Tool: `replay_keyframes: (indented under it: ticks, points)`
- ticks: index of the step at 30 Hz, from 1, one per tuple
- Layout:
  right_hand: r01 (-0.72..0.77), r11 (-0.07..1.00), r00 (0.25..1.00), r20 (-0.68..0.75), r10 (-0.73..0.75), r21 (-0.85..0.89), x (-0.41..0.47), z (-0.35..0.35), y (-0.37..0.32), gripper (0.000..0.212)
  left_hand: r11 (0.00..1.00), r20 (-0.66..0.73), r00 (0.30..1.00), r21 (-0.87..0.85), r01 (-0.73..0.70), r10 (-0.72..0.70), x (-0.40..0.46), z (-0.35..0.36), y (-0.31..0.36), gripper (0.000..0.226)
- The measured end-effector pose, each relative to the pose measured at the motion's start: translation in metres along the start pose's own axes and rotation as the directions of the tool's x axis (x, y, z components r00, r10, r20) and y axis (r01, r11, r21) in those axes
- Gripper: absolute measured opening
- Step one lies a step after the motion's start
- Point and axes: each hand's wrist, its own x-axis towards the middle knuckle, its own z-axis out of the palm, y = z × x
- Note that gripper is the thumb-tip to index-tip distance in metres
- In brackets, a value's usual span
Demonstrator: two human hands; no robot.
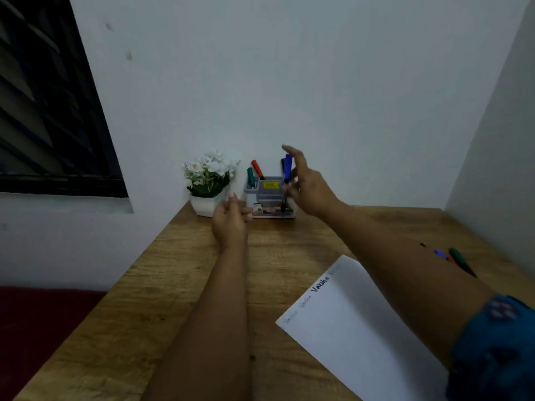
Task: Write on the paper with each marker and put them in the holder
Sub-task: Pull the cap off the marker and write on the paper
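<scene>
Right hand (307, 186) by blue marker (287, 169) above grey holder (267, 189).

Single view, head-worn, wide-angle. Looks forward and down from above the near edge of a wooden desk (179, 285), facing a white wall (289, 82) at the desk's far end. Both forearms reach away from the lens into the middle distance; the holder (267, 192) against the wall sits farthest off. Window (43, 111) at left edge, side wall at right. Straight lines bend toward the borders. No second view shares the scene
</scene>
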Motion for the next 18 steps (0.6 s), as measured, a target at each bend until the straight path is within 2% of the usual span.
replay_keyframes:
  ticks: [3,5,12,15,18]
  points:
    - [0.038,0.999,0.989,-0.146,-0.033,0.031,0.027,0.012,-0.004,0.057,0.989,-0.076,0.996,0.141,-0.042,0.053,0.003,0.001,-0.016,0.034]
    - [0.052,0.999,0.991,-0.127,-0.05,0.015,0.037,0.024,-0.009,0.047,0.983,-0.04,0.997,0.17,-0.065,0.072,0.003,0.006,-0.02,0.033]
    - [0.053,0.98,0.996,0.083,-0.038,-0.192,0.061,0.064,0.005,0.061,0.941,-0.006,0.984,0.294,-0.168,0.178,0.006,0.008,-0.029,0.041]
    - [0.079,0.963,0.992,0.119,-0.049,-0.259,0.068,0.073,0.015,0.061,0.932,0.034,0.982,0.31,-0.186,0.185,0.004,0.009,-0.031,0.04]
    - [0.101,0.939,0.991,0.116,-0.066,-0.328,0.073,0.076,0.018,0.072,0.913,0.081,0.973,0.336,-0.232,0.218,0.001,0.01,-0.031,0.042]
